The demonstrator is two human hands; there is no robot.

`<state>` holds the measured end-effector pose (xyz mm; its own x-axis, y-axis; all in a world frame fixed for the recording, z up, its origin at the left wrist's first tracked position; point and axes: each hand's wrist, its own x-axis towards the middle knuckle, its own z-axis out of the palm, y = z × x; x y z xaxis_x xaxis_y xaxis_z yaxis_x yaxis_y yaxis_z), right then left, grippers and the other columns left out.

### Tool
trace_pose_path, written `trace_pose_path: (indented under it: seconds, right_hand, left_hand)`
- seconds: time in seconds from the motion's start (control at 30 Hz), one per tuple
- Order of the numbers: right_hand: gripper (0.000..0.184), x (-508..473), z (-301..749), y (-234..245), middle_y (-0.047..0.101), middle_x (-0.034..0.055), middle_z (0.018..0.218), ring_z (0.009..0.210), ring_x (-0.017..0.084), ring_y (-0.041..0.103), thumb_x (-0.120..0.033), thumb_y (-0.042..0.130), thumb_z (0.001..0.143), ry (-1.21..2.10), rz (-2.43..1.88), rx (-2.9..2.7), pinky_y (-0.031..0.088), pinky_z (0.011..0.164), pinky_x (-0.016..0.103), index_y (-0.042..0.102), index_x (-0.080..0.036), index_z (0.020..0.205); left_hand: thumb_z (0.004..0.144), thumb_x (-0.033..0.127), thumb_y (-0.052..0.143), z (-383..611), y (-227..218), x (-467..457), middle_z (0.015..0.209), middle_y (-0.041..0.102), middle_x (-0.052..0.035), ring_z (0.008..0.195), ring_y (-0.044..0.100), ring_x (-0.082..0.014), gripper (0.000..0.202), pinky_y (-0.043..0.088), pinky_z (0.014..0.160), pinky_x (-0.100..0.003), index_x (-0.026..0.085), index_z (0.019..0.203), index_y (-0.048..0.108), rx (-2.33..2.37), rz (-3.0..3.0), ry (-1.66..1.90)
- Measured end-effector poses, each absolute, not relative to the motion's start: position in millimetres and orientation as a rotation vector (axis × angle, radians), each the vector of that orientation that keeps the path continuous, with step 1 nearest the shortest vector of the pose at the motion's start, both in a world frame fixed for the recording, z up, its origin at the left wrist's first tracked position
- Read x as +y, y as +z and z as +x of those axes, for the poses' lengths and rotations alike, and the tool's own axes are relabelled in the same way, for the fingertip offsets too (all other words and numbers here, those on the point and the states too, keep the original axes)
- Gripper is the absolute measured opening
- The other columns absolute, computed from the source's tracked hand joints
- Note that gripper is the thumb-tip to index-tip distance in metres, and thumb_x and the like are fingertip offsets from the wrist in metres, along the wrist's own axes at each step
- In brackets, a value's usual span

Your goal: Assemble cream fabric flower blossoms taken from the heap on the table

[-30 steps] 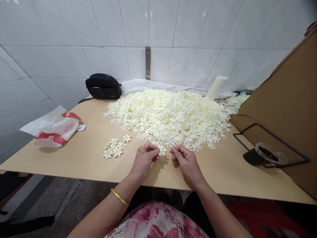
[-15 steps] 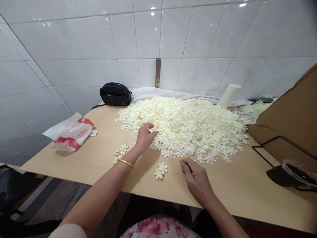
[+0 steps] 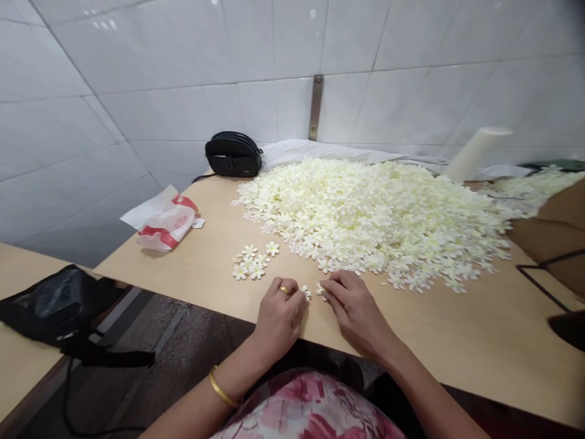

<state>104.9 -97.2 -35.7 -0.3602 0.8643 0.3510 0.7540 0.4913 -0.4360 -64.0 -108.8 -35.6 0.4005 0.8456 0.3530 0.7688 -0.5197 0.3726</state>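
A big heap of cream fabric flowers covers the middle of the wooden table. Near the table's front edge my left hand and my right hand sit close together. Both have their fingers curled around small flowers pinched between the fingertips. A small cluster of separated flowers lies on the table just left of my left hand. My left wrist wears a gold bangle, and a ring shows on one finger.
A black pouch rests against the tiled wall behind the heap. A red-and-white plastic packet lies at the table's left end. A white cylinder stands at the back right, a cardboard box at the right edge. A black bag sits on a lower surface at left.
My left hand came back from the heap to the front edge beside my right hand. The two loose flowers are now between my fingertips. The view swung to the left.
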Motion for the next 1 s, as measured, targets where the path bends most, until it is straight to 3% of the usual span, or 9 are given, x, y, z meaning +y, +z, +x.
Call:
trace_pose_path:
  seconds: [0.27,0.5,0.8,1.0]
  right_hand:
    - [0.013,-99.0,108.3,-41.1,0.049,0.0071,0.087,0.083,0.020,0.043,-0.013,0.039,0.080,0.239,-1.400,-2.173,0.035,0.074,0.034,0.050,-0.017,0.087]
    - [0.015,-106.9,114.3,-38.7,0.049,0.0072,0.089,0.084,0.020,0.042,-0.015,0.042,0.079,0.220,-1.453,-2.168,0.035,0.073,0.033,0.051,-0.017,0.092]
    - [0.015,-106.6,112.3,-44.2,0.046,0.0044,0.072,0.072,0.017,0.041,-0.007,0.037,0.077,0.144,-1.501,-2.118,0.033,0.067,0.029,0.046,-0.017,0.070]
    - [0.010,-105.8,120.5,-37.9,0.049,0.0041,0.078,0.076,0.017,0.042,-0.015,0.039,0.081,0.251,-1.467,-2.089,0.034,0.068,0.029,0.048,-0.017,0.078]
  left_hand:
    - [0.078,0.012,0.038,-58.8,-28.6,-104.6,0.093,0.051,-0.0100,0.090,0.042,-0.0199,0.019,0.039,0.079,-0.035,0.016,0.089,0.053,1.471,2.459,1.010]
    - [0.078,0.015,0.039,-39.1,-33.4,-110.5,0.091,0.052,-0.0099,0.087,0.042,-0.0202,0.022,0.040,0.078,-0.038,0.016,0.093,0.055,1.342,2.509,0.916]
    - [0.080,0.017,0.039,-37.2,-33.1,-116.2,0.085,0.052,-0.0084,0.085,0.043,-0.0188,0.018,0.041,0.076,-0.034,0.016,0.082,0.057,1.319,2.376,0.931]
    - [0.081,0.020,0.038,-32.6,-30.0,-107.6,0.079,0.052,-0.0075,0.081,0.044,-0.0185,0.020,0.040,0.076,-0.035,0.016,0.077,0.056,1.332,2.374,0.866]
